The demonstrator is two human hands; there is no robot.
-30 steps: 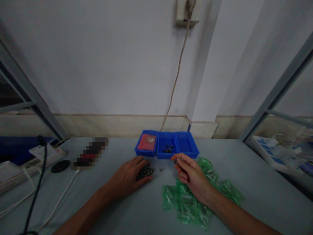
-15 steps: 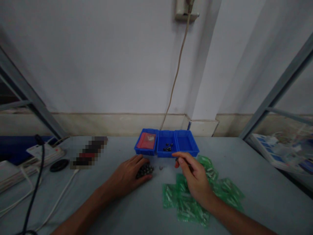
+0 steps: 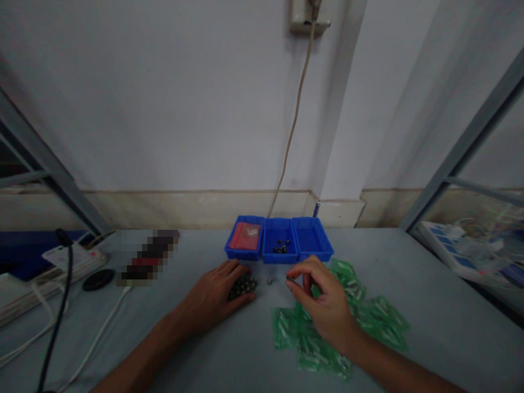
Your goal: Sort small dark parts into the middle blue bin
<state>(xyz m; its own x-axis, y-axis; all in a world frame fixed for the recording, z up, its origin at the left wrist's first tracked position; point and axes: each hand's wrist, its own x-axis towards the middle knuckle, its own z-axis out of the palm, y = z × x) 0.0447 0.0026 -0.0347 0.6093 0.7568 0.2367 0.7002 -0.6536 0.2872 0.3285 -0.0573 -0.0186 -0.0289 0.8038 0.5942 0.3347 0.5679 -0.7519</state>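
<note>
My left hand (image 3: pixel 219 289) lies on the table, its fingers and thumb curled round a pile of small shiny metal parts (image 3: pixel 244 286). A single metal part (image 3: pixel 269 281) stands apart, just right of that pile. My right hand (image 3: pixel 321 295) is raised over the table, thumb and forefinger pinched on a small dark metal piece, too small to make out fully. Under and beside this hand lie several green plastic bags (image 3: pixel 317 346) with slim pale pieces inside. More small metal parts (image 3: pixel 280 249) rest in the middle blue bin (image 3: pixel 280 224).
The left blue bin (image 3: pixel 244 254) contains a red packet (image 3: pixel 244 236); the right blue bin (image 3: pixel 313 234) adjoins the middle one. A pixelated object (image 3: pixel 149 259), a black disc (image 3: pixel 98 279) and cables occupy the left. Metal frame bars (image 3: pixel 466 142) slant at both sides.
My right hand has turned and shifted slightly left, its pinched fingertips now lower and in plain sight with the small piece. My left hand stays round the pile.
</note>
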